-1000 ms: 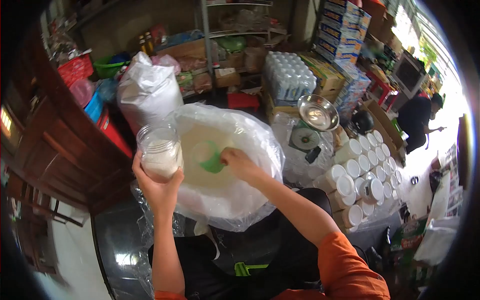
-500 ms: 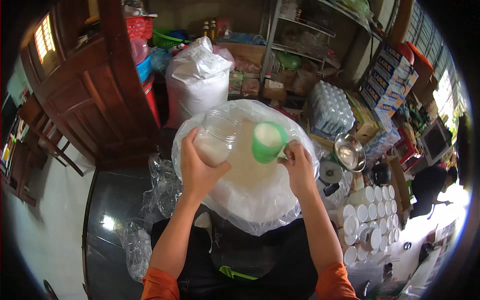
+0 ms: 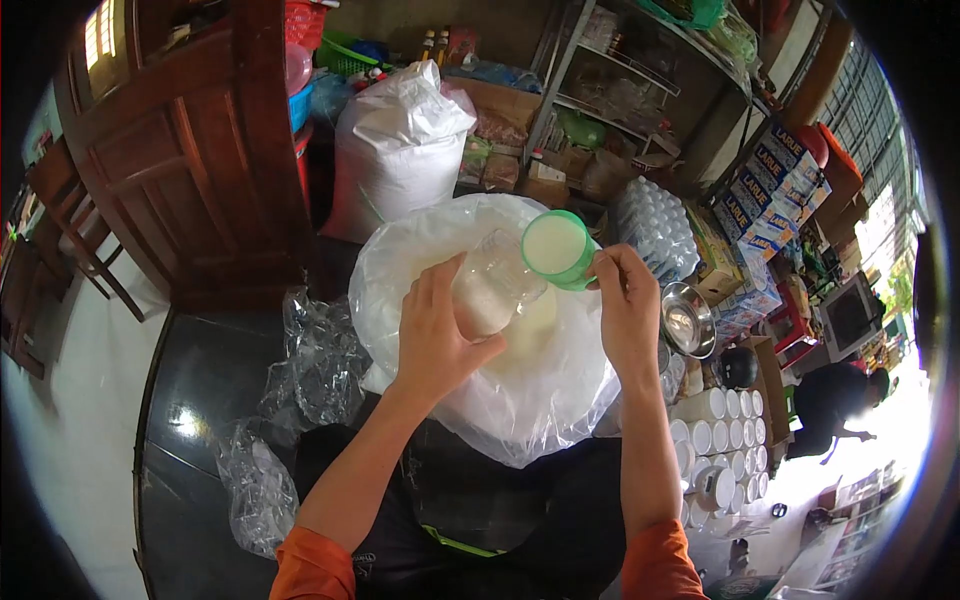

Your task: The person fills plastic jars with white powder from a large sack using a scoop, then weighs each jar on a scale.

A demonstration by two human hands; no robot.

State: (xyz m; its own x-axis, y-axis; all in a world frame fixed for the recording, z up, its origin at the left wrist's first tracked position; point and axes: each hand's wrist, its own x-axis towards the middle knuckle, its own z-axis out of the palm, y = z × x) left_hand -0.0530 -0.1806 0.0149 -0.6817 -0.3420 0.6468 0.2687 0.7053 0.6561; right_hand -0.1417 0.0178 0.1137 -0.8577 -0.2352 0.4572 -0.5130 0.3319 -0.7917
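Observation:
My left hand (image 3: 437, 325) is wrapped round a clear plastic jar (image 3: 492, 290) with some white contents at its bottom, tilted with its mouth toward the cup. In my right hand (image 3: 628, 300) is the handle of a green cup (image 3: 556, 248) filled with white stuff, tipped beside the jar's mouth. Both are above a large container lined with a clear plastic bag (image 3: 520, 420), which holds more of the pale material.
Behind the container stands a full white sack (image 3: 400, 150). White-lidded jars (image 3: 720, 440) are stacked at the right, near a metal bowl (image 3: 688, 320). Crumpled plastic (image 3: 315, 370) lies on the floor at left. A person (image 3: 835, 400) is at far right.
The jar has tilted toward the green cup, and the cup has moved up and right, tipping toward the jar. Both hands keep their hold. The camera view has shifted slightly.

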